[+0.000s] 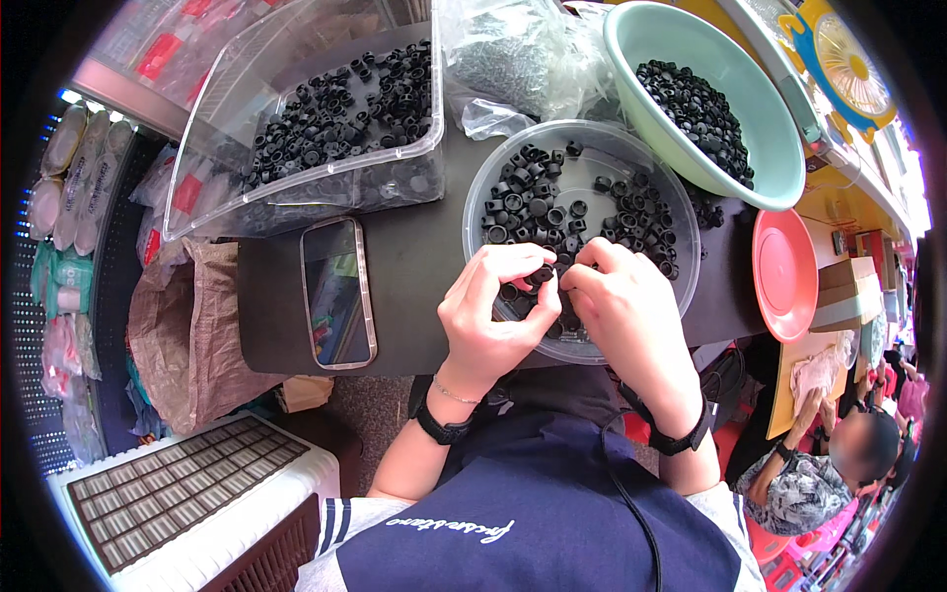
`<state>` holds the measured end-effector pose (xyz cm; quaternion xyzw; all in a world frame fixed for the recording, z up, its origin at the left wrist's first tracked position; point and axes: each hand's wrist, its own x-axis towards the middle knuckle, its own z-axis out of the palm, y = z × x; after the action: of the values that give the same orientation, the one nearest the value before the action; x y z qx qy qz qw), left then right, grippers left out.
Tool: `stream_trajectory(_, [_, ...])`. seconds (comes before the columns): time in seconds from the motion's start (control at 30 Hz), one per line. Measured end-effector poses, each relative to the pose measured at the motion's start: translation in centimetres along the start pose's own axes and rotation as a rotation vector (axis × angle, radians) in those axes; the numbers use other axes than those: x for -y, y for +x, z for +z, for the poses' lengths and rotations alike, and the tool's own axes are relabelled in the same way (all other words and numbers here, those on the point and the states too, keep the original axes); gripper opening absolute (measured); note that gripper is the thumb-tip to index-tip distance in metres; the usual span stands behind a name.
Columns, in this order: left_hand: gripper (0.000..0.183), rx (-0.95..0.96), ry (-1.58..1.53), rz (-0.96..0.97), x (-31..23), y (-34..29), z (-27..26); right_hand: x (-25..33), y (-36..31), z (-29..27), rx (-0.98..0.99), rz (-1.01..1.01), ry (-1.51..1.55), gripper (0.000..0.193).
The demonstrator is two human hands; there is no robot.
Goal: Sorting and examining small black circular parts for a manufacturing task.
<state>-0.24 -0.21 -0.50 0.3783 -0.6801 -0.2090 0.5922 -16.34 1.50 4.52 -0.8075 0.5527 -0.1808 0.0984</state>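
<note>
A dark table carries everything, with a clear rectangular bin of black parts at its left and a pale green basin of more at its far right, both seemingly set within reach. The round clear tub sits nearest the body, presumably so the hands can work over it and any dropped piece lands inside. A phone lies left of the tub. Above the tub, the left hand pinches a small black part between thumb and fingers; the right hand bunches its fingertips just beside it, though whether they grip anything I cannot tell.
</note>
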Motion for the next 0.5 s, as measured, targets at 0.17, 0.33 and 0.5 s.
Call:
stream_trajectory(0.17, [0.029, 0.003, 0.023, -0.011, 0.0, -0.1, 0.1, -0.1, 0.3, -0.1, 0.031, 0.009, -0.050, 0.004])
stream_trajectory(0.33, [0.030, -0.013, 0.038, -0.048, -0.1, -0.2, 0.2, -0.6, 0.4, 0.1, 0.020, 0.066, -0.018, 0.003])
stream_trajectory(0.5, [0.027, 0.009, 0.075, -0.064, -0.3, 0.0, 0.2, -0.7, -0.2, -1.3, -0.088, 0.193, 0.365, 0.010])
